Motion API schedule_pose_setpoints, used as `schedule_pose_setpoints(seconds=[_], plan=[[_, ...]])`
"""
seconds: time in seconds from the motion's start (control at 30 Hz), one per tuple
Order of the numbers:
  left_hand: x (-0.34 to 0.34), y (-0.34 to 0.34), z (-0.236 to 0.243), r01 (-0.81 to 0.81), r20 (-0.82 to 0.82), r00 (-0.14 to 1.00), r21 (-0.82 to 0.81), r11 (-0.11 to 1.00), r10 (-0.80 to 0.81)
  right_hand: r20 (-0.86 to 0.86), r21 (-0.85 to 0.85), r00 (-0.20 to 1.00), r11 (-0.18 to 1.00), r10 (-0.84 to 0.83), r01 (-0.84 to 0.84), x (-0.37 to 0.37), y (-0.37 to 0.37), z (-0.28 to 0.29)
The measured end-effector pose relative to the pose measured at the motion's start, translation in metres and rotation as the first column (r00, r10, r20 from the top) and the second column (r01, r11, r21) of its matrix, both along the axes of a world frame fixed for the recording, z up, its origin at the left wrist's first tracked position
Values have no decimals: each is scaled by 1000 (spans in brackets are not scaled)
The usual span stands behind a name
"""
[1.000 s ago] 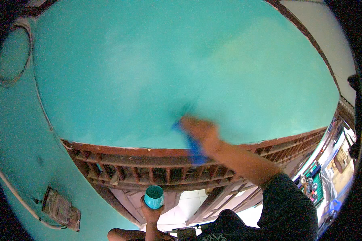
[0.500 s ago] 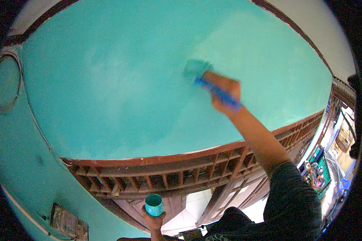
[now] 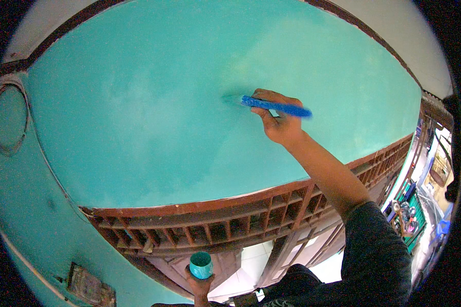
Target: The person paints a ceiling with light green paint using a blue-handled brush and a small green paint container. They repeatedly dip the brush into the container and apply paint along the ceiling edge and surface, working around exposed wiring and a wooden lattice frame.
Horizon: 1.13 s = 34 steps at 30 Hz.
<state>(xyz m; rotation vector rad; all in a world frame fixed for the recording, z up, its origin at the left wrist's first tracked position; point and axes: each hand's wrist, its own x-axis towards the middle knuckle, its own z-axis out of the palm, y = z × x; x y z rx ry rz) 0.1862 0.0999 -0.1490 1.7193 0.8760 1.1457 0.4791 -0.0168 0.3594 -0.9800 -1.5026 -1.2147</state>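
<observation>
A turquoise wall (image 3: 164, 148) fills most of the view, with a paler patch at its upper right. Against its middle, my right hand (image 3: 281, 120) is closed around the blue handle of a paintbrush (image 3: 276, 106). The bristles, coated in turquoise and smeared by motion, point left and seem to touch the wall. Low in the view, my left hand (image 3: 198, 284) grips a small turquoise paint cup (image 3: 201, 265) with its open top facing up. How much paint is inside cannot be made out.
Below the painted wall runs a brown wooden lattice (image 3: 230, 225). A coiled cable (image 3: 9, 120) hangs on the left wall, above an old electrical box (image 3: 89, 286). Cluttered items (image 3: 404, 217) stand far right beyond an opening. Dark trim borders the wall's top.
My right hand has come slightly down and left, and the brush handle has swung from a steep slant to nearly level. The cup sits slightly lower and farther right in view.
</observation>
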Motion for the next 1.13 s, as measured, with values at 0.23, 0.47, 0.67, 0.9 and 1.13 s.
schedule_pose_setpoints(seconds=[0.23,0.47,0.67,0.9,1.13], plan=[[-3,5,-4,76,103,992,-41,996,-71,66,107,998,994,13,-20,-1,9,-1],[-5,-7,24,42,50,998,-61,997,-39,65,161,997,986,34,-44,8,20,-4],[-7,-10,31,-2,-30,1000,-38,999,1,61,194,998,981,-21,9,1,24,-10],[-3,-7,23,33,37,999,-11,999,-33,31,217,999,976,-31,24,-9,14,-5],[-2,-5,9,72,29,997,-86,994,-70,-119,52,988,993,-96,102,-24,14,-2]])
